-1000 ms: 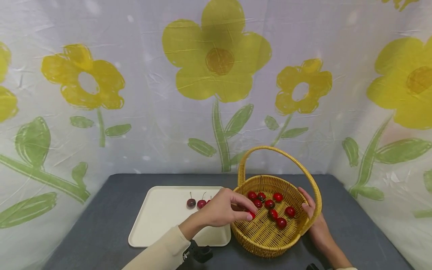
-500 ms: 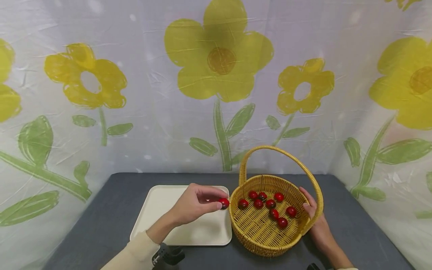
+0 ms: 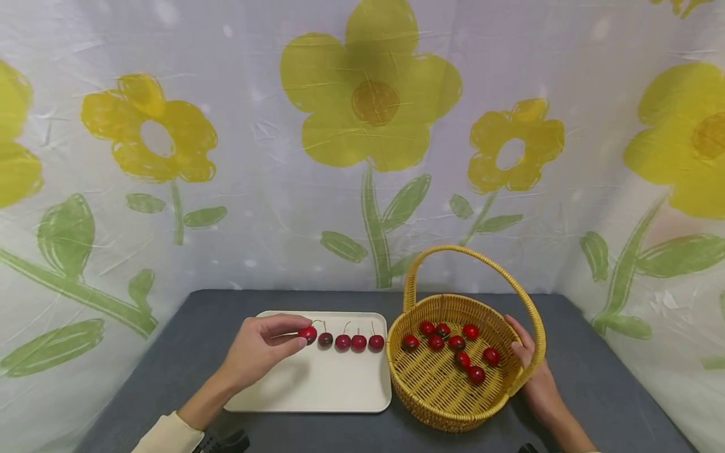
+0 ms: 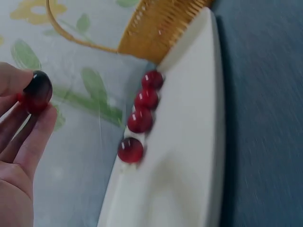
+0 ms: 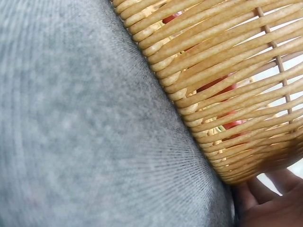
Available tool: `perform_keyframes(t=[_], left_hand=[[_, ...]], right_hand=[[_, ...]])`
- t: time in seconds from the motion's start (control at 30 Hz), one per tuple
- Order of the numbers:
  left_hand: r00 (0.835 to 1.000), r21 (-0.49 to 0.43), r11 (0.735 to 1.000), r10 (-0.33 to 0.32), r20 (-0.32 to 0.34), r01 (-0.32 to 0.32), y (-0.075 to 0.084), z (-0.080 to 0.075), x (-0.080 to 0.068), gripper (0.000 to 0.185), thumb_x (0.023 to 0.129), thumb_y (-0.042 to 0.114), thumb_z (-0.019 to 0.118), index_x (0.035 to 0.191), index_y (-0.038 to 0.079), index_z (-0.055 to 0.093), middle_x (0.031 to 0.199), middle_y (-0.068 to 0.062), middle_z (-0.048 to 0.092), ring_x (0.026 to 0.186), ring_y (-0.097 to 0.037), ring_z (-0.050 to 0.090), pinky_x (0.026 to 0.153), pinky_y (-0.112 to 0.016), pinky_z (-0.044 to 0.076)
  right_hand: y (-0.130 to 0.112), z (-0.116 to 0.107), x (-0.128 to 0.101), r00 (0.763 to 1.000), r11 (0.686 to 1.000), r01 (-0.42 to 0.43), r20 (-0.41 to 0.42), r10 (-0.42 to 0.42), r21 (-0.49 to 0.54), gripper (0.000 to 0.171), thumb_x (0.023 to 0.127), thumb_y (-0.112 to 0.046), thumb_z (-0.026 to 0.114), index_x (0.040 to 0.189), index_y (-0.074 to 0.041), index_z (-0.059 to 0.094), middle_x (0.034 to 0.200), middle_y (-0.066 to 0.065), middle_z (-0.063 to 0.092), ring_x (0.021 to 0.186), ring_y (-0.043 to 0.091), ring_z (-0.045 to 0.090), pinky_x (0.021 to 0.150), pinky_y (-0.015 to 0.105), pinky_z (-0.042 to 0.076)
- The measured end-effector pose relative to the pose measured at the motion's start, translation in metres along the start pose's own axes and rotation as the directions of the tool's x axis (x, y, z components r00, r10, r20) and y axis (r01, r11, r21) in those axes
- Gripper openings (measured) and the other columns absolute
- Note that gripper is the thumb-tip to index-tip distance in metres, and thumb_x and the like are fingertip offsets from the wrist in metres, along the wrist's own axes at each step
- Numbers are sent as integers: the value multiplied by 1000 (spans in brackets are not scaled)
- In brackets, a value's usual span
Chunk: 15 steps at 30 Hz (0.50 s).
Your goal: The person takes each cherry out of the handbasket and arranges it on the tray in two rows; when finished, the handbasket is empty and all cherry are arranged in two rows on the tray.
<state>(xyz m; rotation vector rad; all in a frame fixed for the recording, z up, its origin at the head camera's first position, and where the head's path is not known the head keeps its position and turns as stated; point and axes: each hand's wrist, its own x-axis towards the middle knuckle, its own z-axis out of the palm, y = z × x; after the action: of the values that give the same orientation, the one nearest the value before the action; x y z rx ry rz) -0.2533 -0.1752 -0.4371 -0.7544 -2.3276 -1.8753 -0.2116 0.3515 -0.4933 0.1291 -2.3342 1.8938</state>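
Observation:
In the head view my left hand point(image 3: 255, 355) pinches a dark red cherry point(image 3: 308, 334) between thumb and fingers. That cherry point(image 4: 39, 92) hangs above the cream tray point(image 3: 323, 387), at the left end of a row of several stemmed cherries point(image 3: 342, 342) lying on it. To the right stands a yellow woven basket point(image 3: 447, 412) with a tall hoop handle and several cherries point(image 3: 461, 360) inside. My right hand point(image 3: 540, 387) grips the basket's right side by the rim; in the right wrist view its fingers point(image 5: 274, 189) lie partly hidden against the weave.
A dark grey cloth point(image 3: 158, 377) covers the table. Behind it hangs a pale curtain point(image 3: 255, 251) printed with yellow flowers. The basket stands close against the tray's right edge, its handle point(image 3: 476, 255) arching over the opening.
My left hand has carried the cherry leftward, out of the basket and across the tray, uncovering the row of cherries. The right hand stays on the basket.

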Motion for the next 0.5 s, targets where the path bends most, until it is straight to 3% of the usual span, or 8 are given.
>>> perform_keyframes(t=[0.23,0.37,0.5], left_hand=[[992,77,990,-110,-61,115,-11,-12,-5,28,93,15,89,119,7,82,116,-13,83,104,-16,82,88,-28,66],[979,140,971,-183,-89,194,-17,-15,-3,26,91,22,91,116,15,85,110,-4,85,101,-13,82,86,-25,65],[971,220,948,-211,-111,231,-25,-17,3,23,90,24,92,112,20,86,109,1,85,102,-12,82,85,-24,64]], right_hand=[[0,-1,1,1000,1000,-3,-5,3,-19,56,122,-35,28,177,-26,20,175,17,28,133,-12,52,98,13,52],[1,0,1,1000,1000,6,-8,-7,-13,56,122,-34,30,177,-23,21,174,17,29,133,-11,54,98,14,53],[1,1,1,1000,1000,11,-8,-11,-7,57,122,-33,31,177,-23,20,174,18,29,133,-11,53,99,12,52]])
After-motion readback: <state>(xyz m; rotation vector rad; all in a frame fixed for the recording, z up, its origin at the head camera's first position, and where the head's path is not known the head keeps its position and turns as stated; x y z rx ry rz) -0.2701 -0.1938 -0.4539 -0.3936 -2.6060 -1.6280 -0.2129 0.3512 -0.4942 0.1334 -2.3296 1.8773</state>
